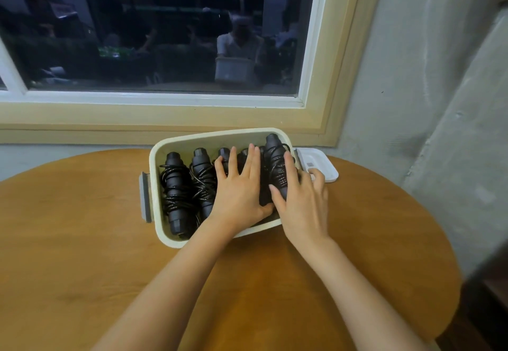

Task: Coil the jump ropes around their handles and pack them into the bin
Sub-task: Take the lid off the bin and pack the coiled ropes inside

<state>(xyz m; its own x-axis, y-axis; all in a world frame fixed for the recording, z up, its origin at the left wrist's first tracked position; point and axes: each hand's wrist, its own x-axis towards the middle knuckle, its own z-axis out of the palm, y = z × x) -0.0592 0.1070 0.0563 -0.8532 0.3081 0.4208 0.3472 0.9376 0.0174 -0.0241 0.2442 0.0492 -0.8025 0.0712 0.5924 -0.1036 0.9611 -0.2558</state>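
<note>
Largely hidden under left hand (pixel 237 188), middle jump ropes (pixel 223 153) in bin (pixel 209 141).

The left forearm (pixel 170 282) and right forearm (pixel 357 290) were bare along their visible length, as were the left grip (pixel 239 194) and right grip (pixel 305 205), with slender fingers (pixel 251 158) and short nails.

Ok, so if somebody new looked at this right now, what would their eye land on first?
First, the two hands in the cream bin on the round wooden table. The left hand lies flat on the black coiled jump ropes, and the right hand holds the rightmost bundle, which tilts up above the others. Behind them, a large dark window reflects the room.
</note>
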